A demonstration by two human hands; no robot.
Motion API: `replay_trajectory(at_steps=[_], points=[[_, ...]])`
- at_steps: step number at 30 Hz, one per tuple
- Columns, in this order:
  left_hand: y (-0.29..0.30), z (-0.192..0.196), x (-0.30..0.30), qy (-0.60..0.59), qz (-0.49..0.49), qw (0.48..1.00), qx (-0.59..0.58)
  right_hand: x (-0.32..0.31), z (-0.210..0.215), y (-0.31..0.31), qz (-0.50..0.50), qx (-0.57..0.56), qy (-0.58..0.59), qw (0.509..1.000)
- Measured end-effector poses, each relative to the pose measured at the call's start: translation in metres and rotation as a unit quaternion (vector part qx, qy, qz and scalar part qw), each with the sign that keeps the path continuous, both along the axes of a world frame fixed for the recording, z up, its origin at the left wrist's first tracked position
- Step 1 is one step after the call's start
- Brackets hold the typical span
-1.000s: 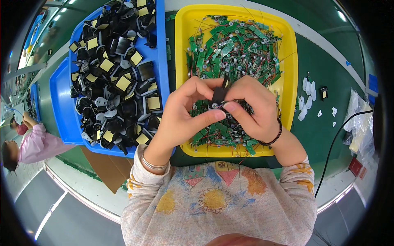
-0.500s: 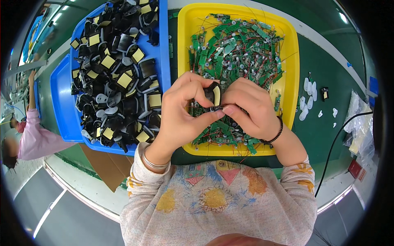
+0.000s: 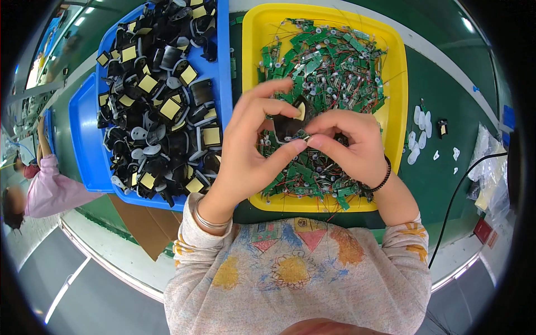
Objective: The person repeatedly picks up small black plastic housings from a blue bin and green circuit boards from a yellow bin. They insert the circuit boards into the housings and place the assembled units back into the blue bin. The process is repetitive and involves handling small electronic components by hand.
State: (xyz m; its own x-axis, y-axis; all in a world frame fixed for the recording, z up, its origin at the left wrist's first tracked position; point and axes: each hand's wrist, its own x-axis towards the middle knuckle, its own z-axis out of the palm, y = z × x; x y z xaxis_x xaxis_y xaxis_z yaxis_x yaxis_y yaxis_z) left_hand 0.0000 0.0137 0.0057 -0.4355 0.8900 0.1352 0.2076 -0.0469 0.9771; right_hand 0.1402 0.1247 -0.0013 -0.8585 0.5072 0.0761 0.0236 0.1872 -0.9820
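Seemingly for steadiness, left hand (image 3: 240, 151) pinches a black curved plastic housing with pale-yellow pad (image 3: 283, 128) above the yellow plastic tray (image 3: 312, 205) of green circuit boards (image 3: 312, 61); right hand (image 3: 357, 142) meets its lower edge, can't tell if gripping.

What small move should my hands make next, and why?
I'd probably steady the black part with your left hand while your right hand presses gently at its lower edge: your left pinches it, and both thumb tips sit close together there, though finer detail is unclear.
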Motion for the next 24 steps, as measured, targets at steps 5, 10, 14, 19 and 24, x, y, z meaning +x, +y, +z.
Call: replay_trajectory(at_steps=[5,10,14,19,24], points=[[-0.003,-0.001,-0.004,0.069,0.018,0.997,0.038,0.001,0.001,0.0,0.0,-0.181,0.037,0.983],[-0.009,0.003,-0.005,-0.227,-0.014,0.973,0.032,0.002,0.004,-0.001,0.03,-0.221,0.047,0.974],[-0.007,-0.002,-0.003,-0.293,-0.044,0.955,-0.003,0.002,0.006,-0.004,0.02,-0.293,0.059,0.954],[-0.004,-0.007,0.002,-0.264,-0.056,0.963,-0.005,0.003,0.003,-0.003,0.013,-0.312,0.068,0.948],[-0.005,-0.009,0.004,-0.227,-0.055,0.972,-0.027,0.002,0.002,-0.003,0.007,-0.313,0.089,0.946]])
